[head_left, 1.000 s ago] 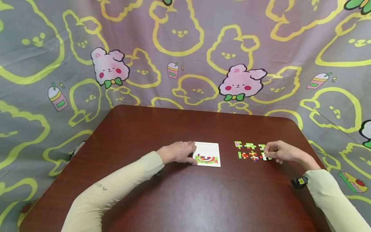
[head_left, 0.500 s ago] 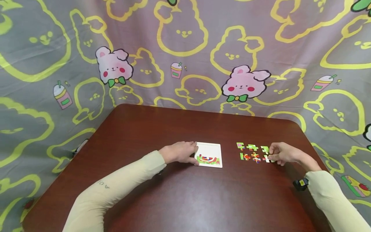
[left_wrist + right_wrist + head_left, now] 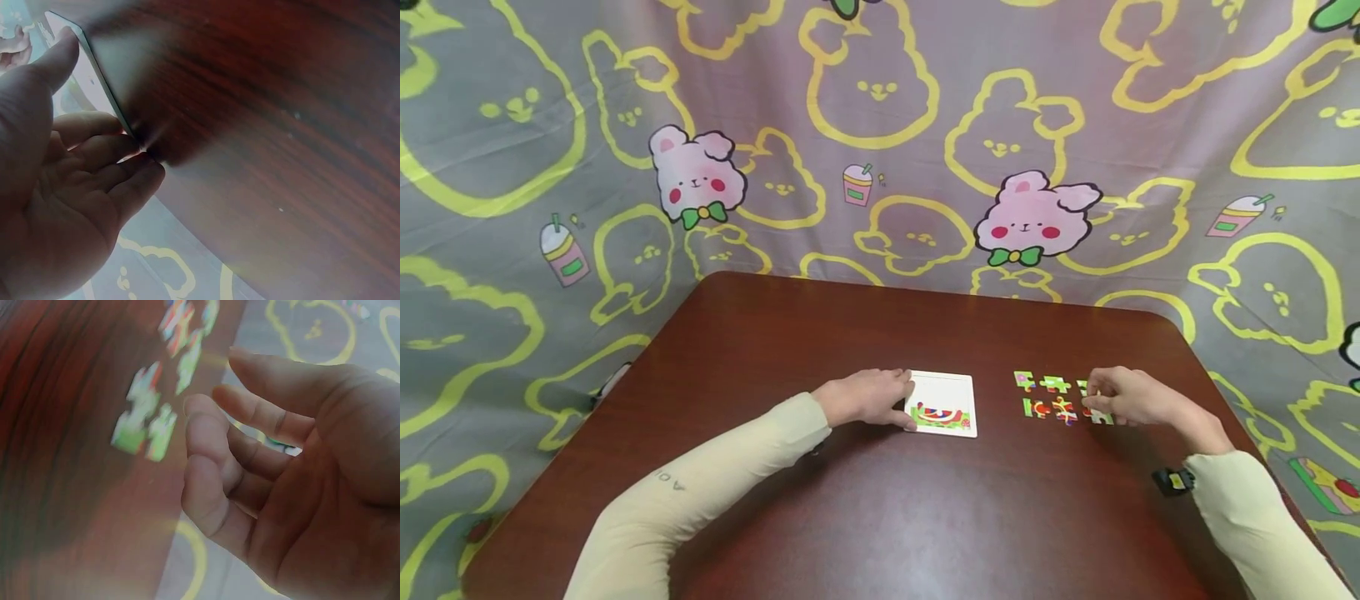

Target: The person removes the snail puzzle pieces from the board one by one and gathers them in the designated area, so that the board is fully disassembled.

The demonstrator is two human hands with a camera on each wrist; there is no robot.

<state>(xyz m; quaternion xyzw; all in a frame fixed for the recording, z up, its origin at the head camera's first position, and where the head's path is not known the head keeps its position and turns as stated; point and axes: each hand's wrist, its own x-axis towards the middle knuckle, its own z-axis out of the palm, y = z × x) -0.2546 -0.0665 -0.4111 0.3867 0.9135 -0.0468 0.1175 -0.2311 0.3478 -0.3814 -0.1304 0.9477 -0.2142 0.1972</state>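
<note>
A white square puzzle board [image 3: 942, 387] lies on the brown table, with a red, blue and green picture along its near side. My left hand [image 3: 872, 397] holds the board by its left edge; in the left wrist view its thumb lies on the rim and the other fingers touch the edge. To the right, several jigsaw pieces [image 3: 1064, 410] lie in two rows. My right hand [image 3: 1126, 395] hovers over the right end of these rows, partly hiding the last pieces. In the right wrist view its fingers [image 3: 205, 434] bend loosely, holding nothing, beside two end pieces [image 3: 164, 432].
The dark brown table [image 3: 880, 508] has rounded far corners. A grey curtain [image 3: 917, 108] with yellow outlines and pink rabbits hangs right behind it and along both sides. A small black device [image 3: 1174, 481] sits at the right wrist.
The head view has shifted slightly. My right hand has moved a little to the left over the end pieces, and the nearest one seems slightly turned. The left hand stays on the board.
</note>
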